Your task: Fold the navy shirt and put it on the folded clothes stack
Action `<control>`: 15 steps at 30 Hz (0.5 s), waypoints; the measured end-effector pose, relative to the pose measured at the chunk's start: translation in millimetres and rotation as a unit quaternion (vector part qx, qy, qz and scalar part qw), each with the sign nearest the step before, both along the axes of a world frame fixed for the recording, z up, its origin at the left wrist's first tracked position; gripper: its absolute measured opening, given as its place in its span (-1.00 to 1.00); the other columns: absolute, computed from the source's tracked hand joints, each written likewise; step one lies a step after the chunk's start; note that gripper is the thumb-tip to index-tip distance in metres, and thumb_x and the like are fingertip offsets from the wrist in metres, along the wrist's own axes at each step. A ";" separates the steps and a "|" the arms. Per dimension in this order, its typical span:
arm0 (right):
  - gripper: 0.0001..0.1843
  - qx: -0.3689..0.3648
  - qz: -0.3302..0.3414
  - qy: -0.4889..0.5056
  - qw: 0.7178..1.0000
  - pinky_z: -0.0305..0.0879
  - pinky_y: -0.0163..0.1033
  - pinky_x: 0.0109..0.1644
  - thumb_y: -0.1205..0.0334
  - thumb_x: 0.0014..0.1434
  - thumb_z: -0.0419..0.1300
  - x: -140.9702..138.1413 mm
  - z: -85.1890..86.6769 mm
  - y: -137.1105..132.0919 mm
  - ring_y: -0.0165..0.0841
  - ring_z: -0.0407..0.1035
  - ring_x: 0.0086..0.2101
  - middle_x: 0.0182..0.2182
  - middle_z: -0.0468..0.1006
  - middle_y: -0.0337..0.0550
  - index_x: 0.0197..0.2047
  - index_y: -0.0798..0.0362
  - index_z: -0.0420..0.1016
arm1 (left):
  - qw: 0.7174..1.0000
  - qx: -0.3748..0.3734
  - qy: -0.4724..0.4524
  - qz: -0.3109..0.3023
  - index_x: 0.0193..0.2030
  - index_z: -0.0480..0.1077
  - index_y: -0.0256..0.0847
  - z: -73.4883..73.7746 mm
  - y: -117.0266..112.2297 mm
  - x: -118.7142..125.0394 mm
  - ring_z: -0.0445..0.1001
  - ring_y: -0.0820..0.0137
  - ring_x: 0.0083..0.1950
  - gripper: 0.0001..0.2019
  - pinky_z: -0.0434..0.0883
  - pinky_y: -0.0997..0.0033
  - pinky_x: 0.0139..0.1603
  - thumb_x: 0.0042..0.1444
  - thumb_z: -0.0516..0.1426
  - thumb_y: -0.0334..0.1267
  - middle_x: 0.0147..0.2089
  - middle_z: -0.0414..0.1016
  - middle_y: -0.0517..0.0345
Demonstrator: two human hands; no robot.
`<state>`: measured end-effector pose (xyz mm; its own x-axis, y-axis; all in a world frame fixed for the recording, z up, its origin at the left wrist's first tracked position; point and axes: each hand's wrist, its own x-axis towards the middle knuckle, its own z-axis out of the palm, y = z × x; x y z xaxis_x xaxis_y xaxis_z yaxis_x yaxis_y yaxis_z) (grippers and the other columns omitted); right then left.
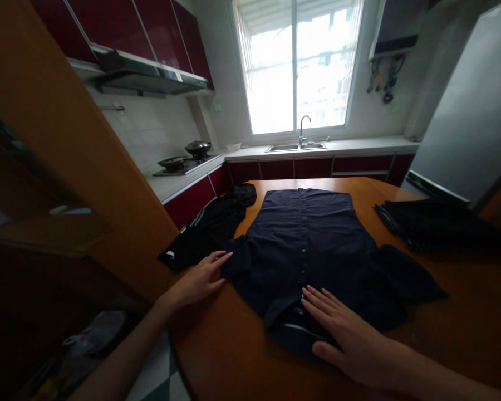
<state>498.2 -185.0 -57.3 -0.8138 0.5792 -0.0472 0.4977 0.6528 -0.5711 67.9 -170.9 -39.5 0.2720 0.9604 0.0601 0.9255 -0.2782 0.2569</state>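
Observation:
A dark navy button-up shirt [334,239] lies front up on the wooden table [217,340], its collar end towards me and its hem at the far side. My left hand [202,278] is open, its fingertips at the edge of the shirt's left sleeve [237,257]. Flat across the front near the collar rests my right hand [338,328], fingers stretched out beside the button line. The right-side sleeve [413,275] spreads out over the table. Neither hand grips the cloth.
Black clothing with white stripes [209,223] lies along the table's left edge. A stack of folded black garments [442,223] sits at the right. Beyond are a sink [296,147], a stove with pans [187,164] and a fridge [467,106]. Plastic bags [96,334] are at lower left.

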 end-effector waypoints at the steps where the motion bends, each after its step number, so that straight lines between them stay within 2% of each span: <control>1: -0.23 0.002 0.011 0.004 1.000 -0.27 0.13 0.48 0.02 0.34 0.10 -4.2 0.8 -1.9 -0.14 -0.28 0.43 0.47 -0.19 -0.06 0.50 0.00 -0.08 | 1.000 0.017 0.000 0.006 0.48 0.07 -0.07 -5.1 -2.7 5.4 0.21 0.14 0.42 -0.29 0.18 0.11 0.42 0.19 0.14 -0.28 0.48 0.07 -0.03; 5: -0.07 0.045 0.021 0.001 0.999 -0.19 0.09 0.48 0.18 0.19 0.22 -18.7 -8.0 -13.3 -0.09 -0.28 0.43 0.47 -0.25 0.02 0.51 0.09 -0.12 | 0.998 0.061 0.005 0.012 0.43 0.18 -0.05 -18.7 -7.0 27.9 0.21 0.15 0.42 -0.33 0.20 0.11 0.41 0.15 0.09 -0.39 0.49 0.06 0.03; 7: -0.09 0.090 0.009 -0.004 0.996 -0.17 0.09 0.47 0.31 0.14 0.18 -22.0 -17.0 -19.1 -0.08 -0.29 0.43 0.47 -0.24 0.05 0.50 0.12 -0.06 | 0.996 0.081 0.004 0.034 0.36 0.29 -0.11 -25.0 -3.7 32.2 0.26 0.15 0.38 -0.38 0.24 0.11 0.39 0.13 0.06 -0.44 0.46 0.11 0.01; 11: -0.17 0.156 0.026 -0.013 0.987 -0.14 0.08 0.47 0.51 0.08 0.08 -20.7 -30.8 -23.4 -0.07 -0.24 0.42 0.45 -0.13 0.10 0.44 0.16 0.12 | 0.991 0.110 0.010 0.073 0.17 0.49 -0.14 -35.4 9.7 25.9 0.39 0.15 0.26 -0.54 0.32 0.06 0.32 0.14 0.06 -0.43 0.32 0.35 -0.01; 15: -0.23 0.173 0.071 -0.011 0.982 -0.07 0.01 0.46 0.55 0.12 0.04 -13.5 -33.2 -20.1 -0.12 -0.20 0.42 0.44 -0.06 0.12 0.43 0.17 0.16 | 0.992 0.103 -0.005 0.079 0.08 0.56 -0.10 -34.7 15.6 18.1 0.43 0.17 0.20 -0.61 0.36 0.09 0.28 0.20 0.03 -0.33 0.22 0.47 0.04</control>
